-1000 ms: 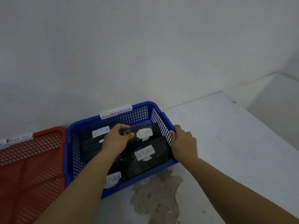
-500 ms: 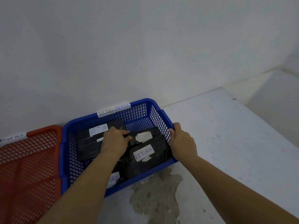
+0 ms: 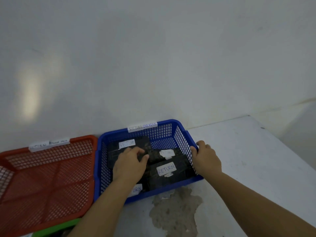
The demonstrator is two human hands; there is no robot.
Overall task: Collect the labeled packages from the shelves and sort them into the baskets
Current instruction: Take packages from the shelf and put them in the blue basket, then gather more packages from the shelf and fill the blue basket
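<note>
Blue basket: mesh plastic, tagged RETURN/OVERDUE on its far rim — 4 black wrapped packages inside, each with a white label.
Front package: glossy film, reads RETURN.
Left hand: down in the basket, fingers curled onto a dark package.
Right hand: gripping the basket's right rim.
Red basket: lattice plastic, just left, nothing in the visible part.
Floor: pale — 1 rough worn patch.

The left hand is covering part of a black package and a label showing only "URN". The red basket and a green object are running off the frame's edge, and the red basket's tag is blurring past reading.
</note>
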